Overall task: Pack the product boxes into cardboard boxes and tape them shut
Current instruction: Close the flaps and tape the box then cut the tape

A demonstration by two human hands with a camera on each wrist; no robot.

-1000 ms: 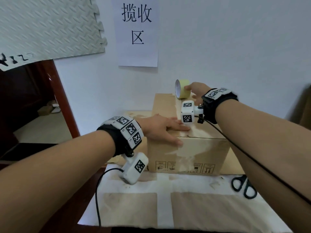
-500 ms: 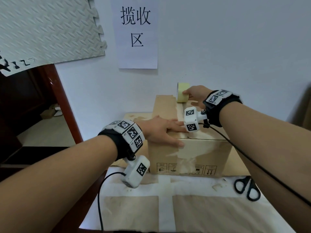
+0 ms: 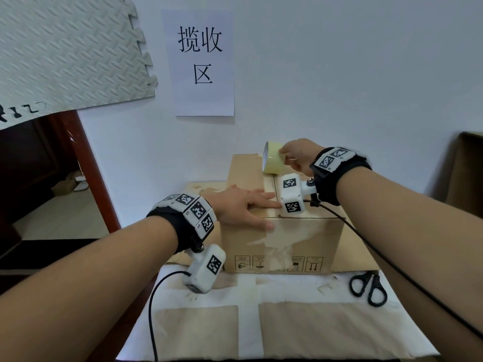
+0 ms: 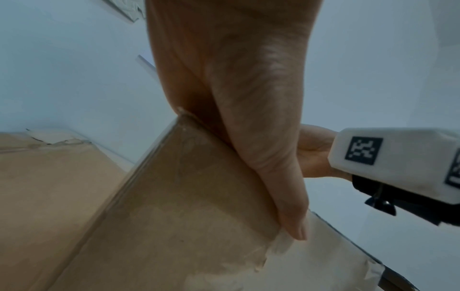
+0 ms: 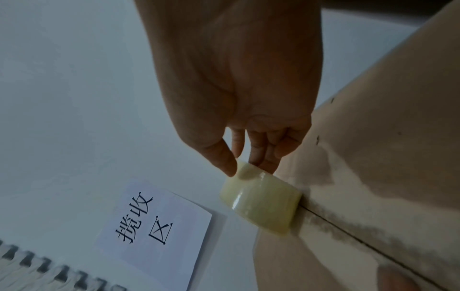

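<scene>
The brown cardboard box (image 3: pixel 282 241) sits mid-bench with your right hand (image 3: pixel 300 158) pinching the pale yellow tape roll (image 3: pixel 272 158) near its far edge, nearer you than a second ago. Your left hand (image 3: pixel 240 207) presses flat, fingers straight; lift it and the tape may wrinkle off the seam.

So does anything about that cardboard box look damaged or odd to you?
Yes. The cardboard box has pale, torn patches on its front face, as if old tape had ripped away the brown surface. The same scuffing runs along the top seam, near the tape roll. It looks reused, but it isn't crushed.
</scene>
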